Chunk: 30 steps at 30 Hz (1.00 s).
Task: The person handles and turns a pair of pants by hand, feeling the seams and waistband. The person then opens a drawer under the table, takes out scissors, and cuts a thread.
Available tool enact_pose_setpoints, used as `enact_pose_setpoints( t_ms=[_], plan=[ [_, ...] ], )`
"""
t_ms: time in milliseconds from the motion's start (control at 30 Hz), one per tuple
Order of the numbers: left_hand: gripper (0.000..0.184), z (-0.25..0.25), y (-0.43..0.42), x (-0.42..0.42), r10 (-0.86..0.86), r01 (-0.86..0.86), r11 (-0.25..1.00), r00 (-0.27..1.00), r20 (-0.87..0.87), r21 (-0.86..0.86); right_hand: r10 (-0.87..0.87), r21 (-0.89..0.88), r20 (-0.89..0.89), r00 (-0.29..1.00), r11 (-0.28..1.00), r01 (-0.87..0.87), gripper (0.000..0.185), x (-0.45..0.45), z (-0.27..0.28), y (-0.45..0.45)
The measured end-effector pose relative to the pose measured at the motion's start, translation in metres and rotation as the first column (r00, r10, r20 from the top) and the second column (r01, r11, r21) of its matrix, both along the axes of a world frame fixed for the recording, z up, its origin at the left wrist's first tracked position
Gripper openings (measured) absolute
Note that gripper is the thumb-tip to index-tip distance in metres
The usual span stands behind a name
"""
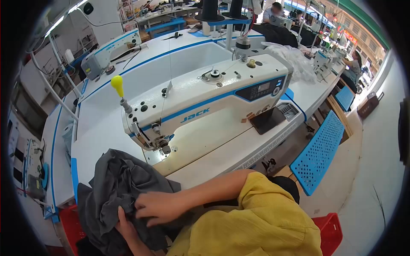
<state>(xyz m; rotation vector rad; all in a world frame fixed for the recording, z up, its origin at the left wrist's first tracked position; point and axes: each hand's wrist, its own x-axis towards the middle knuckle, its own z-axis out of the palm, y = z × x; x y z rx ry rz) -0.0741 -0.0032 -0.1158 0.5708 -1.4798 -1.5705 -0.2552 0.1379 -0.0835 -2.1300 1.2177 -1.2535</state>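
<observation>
A bunched dark grey cloth (124, 179) lies over the front left edge of the sewing table and hangs down toward my lap. My left hand (126, 226) comes up from below and grips a fold of it, thumb on top and the other fingers hidden in the fabric. From the right, my right hand (160, 208) reaches across with bent fingers, their tips pinching the cloth beside the left thumb. Just beyond the cloth stands a white sewing machine (200, 98), its lit needle area (162, 151) apart from both hands.
A dark phone (267, 120) lies on the table right of the machine. Another sewing machine (113, 49) stands at the back left. Blue perforated benches (318, 149) are to the right, and a red seat (329, 230) shows behind me. Other people sit farther back among machines.
</observation>
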Motion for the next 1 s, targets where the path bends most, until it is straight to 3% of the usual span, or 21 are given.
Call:
enact_pose_setpoints(
  t_ms=[67,233,300,400,433,467,567,633,733,800,1000],
  plan=[
    [0.024,0.009,0.001,-0.005,0.018,-0.018,0.993,1.000,0.005,0.119,-0.257,-0.086,-0.275,0.926,0.966,0.243,0.038,-0.002,-0.012,-0.023],
    [0.025,0.015,-0.048,-0.009,-0.088,0.060,0.969,0.990,0.106,0.238,-0.407,-0.033,-0.265,0.874,0.910,0.414,0.034,-0.001,-0.053,-0.065],
    [0.025,0.006,-0.083,-0.016,-0.108,0.067,0.962,0.984,0.141,0.264,-0.501,-0.123,-0.115,0.858,0.864,0.488,0.036,0.000,-0.064,-0.079],
    [0.034,0.001,-0.128,-0.037,-0.173,0.110,0.913,0.977,0.127,0.392,-0.558,-0.182,-0.052,0.828,0.821,0.542,0.044,-0.010,-0.073,-0.087],
    [0.035,-0.006,-0.148,-0.042,-0.228,0.158,0.884,0.967,0.110,0.439,-0.531,-0.138,-0.052,0.846,0.843,0.521,0.040,-0.015,-0.074,-0.087],
    [0.033,-0.004,-0.152,-0.057,-0.220,0.188,0.907,0.975,0.044,0.376,-0.577,-0.209,-0.050,0.815,0.804,0.556,0.035,-0.016,-0.075,-0.085],
    [0.032,-0.014,-0.181,-0.091,-0.176,0.193,0.898,0.981,-0.080,0.395,-0.623,-0.276,-0.102,0.775,0.767,0.580,0.034,-0.024,-0.072,-0.076],
    [0.027,-0.023,-0.191,-0.109,-0.104,0.149,0.937,0.982,-0.154,0.317,-0.637,-0.237,-0.176,0.751,0.768,0.596,0.034,-0.026,-0.063,-0.074],
    [0.026,-0.013,-0.175,-0.123,0.016,0.017,0.950,0.994,-0.104,0.311,-0.604,-0.149,-0.201,0.771,0.797,0.585,0.032,-0.024,-0.055,-0.072],
    [0.025,-0.016,-0.172,-0.122,0.004,0.060,0.952,0.978,-0.209,0.299,-0.573,-0.147,-0.223,0.789,0.820,0.554,0.032,-0.024,-0.053,-0.072],
    [0.025,-0.011,-0.155,-0.117,-0.060,0.150,0.951,0.948,-0.313,0.270,-0.541,-0.118,-0.322,0.777,0.837,0.534,0.033,-0.025,-0.053,-0.066]
  ],
)
